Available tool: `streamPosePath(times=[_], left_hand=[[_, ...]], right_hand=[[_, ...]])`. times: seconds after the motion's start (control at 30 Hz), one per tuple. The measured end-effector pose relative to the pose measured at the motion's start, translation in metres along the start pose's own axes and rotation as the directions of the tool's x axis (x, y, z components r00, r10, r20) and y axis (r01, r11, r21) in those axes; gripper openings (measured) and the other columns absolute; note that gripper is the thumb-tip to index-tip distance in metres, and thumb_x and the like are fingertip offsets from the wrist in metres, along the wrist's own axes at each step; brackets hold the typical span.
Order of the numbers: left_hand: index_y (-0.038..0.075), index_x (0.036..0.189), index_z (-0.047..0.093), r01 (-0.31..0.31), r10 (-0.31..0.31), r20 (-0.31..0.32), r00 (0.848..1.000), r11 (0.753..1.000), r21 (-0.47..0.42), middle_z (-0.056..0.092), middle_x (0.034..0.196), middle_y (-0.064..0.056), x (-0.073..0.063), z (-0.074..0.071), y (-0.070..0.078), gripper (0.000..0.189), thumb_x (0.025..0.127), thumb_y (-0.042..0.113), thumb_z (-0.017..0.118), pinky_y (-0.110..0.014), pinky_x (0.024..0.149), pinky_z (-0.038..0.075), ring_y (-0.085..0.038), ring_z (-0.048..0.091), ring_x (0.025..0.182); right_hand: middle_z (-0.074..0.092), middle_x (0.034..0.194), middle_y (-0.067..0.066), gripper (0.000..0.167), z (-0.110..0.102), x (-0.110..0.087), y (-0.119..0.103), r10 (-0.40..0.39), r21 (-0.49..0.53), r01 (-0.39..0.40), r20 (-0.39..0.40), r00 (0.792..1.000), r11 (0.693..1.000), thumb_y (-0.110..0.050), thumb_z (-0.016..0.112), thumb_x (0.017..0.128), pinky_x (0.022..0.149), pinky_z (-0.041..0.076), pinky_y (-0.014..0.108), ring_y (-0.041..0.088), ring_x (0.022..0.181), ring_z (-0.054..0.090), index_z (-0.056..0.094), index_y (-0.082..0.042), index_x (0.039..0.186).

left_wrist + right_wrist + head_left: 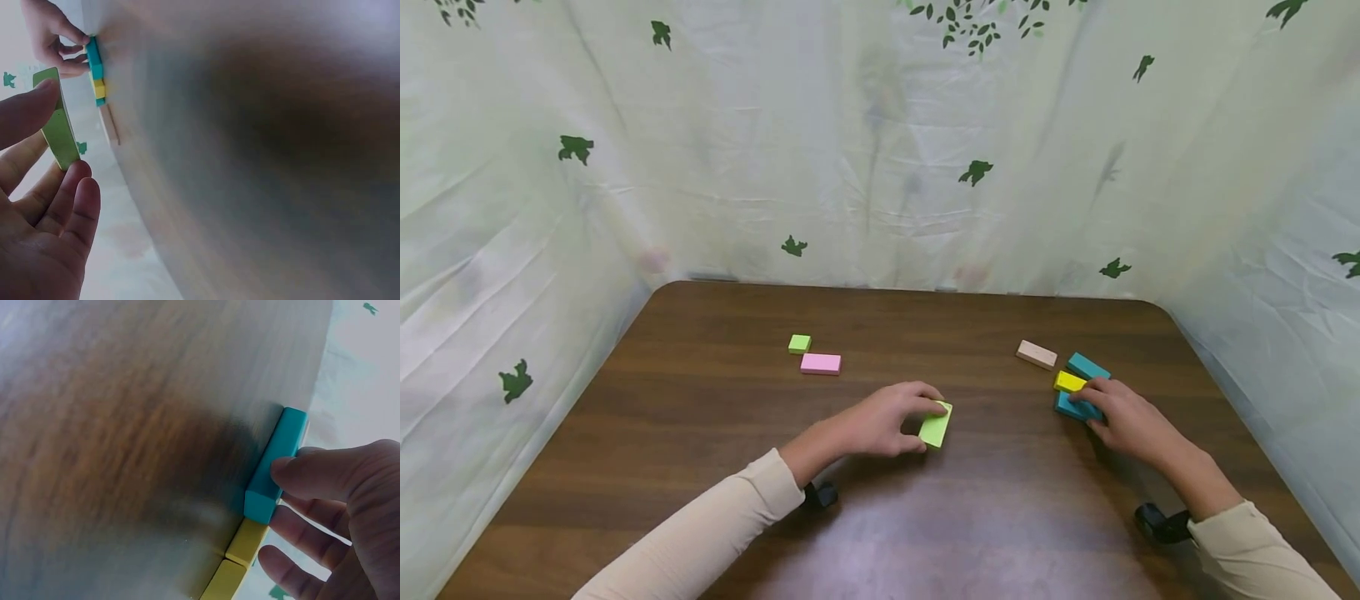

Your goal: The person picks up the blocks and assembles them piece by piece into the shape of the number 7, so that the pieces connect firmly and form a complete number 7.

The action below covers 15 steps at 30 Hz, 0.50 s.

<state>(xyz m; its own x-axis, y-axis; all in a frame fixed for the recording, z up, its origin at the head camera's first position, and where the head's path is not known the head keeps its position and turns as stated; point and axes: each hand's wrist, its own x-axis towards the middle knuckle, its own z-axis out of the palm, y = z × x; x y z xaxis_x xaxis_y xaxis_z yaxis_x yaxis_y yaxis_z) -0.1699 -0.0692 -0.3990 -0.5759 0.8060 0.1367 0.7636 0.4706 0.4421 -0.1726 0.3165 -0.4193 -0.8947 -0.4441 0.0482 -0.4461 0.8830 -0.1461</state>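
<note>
My left hand (887, 421) pinches a light green block (936, 426) between thumb and fingers, over the middle of the table. In the left wrist view the green block (59, 134) stands at a slant, with the thumb on one side and fingertips at its lower end. On the right, my right hand (1131, 421) grips a teal block (1070, 406), its thumb pressing on the near face in the right wrist view. Right beside that teal block (275, 465) is a yellow block (1067, 381). A second teal block (1087, 366) lies just behind the yellow one.
A pale wooden block (1037, 354) lies left of the second teal block. Farther left, a pink block (821, 364) and a small green block (800, 343) lie close together on the brown table (715, 400). A pale curtain (850, 167) with leaf prints surrounds the table's far side.
</note>
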Motion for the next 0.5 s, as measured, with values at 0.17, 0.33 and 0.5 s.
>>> streamPosePath(times=[0.17,0.33,0.5], left_hand=[[0.007,0.126,0.066,0.005,-0.005,-0.02,1.0,1.0,-0.001,0.061,0.133,-0.008,-0.023,0.003,-0.003,0.048,0.081,0.013,0.079,-0.036,0.103,0.049,-0.024,0.06,0.122],[0.008,0.125,0.067,0.022,-0.022,-0.041,0.999,1.0,0.007,0.061,0.131,-0.008,-0.039,0.005,-0.005,0.047,0.08,0.012,0.08,-0.037,0.101,0.049,-0.024,0.061,0.12],[0.01,0.124,0.067,0.06,-0.061,-0.026,0.998,0.998,-0.02,0.061,0.133,-0.006,-0.049,0.01,-0.006,0.046,0.08,0.013,0.079,-0.036,0.101,0.049,-0.022,0.06,0.121]], right_hand=[[0.065,0.112,0.017,0.035,-0.001,0.002,0.0,-0.007,-0.008,0.007,-0.002,1.0,1.0,-0.002,0.078,0.08,0.088,0.054,0.057,0.035,0.102,0.062,0.071,-0.005,0.114],[0.065,0.112,0.018,0.034,0.002,0.002,0.0,-0.012,-0.006,0.012,-0.008,1.0,1.0,-0.001,0.077,0.079,0.089,0.054,0.057,0.036,0.102,0.062,0.071,-0.004,0.113],[0.065,0.113,0.017,0.034,0.003,0.003,0.0,-0.017,-0.002,0.016,-0.018,1.0,1.0,0.0,0.077,0.079,0.089,0.054,0.057,0.036,0.104,0.062,0.071,-0.005,0.112]])
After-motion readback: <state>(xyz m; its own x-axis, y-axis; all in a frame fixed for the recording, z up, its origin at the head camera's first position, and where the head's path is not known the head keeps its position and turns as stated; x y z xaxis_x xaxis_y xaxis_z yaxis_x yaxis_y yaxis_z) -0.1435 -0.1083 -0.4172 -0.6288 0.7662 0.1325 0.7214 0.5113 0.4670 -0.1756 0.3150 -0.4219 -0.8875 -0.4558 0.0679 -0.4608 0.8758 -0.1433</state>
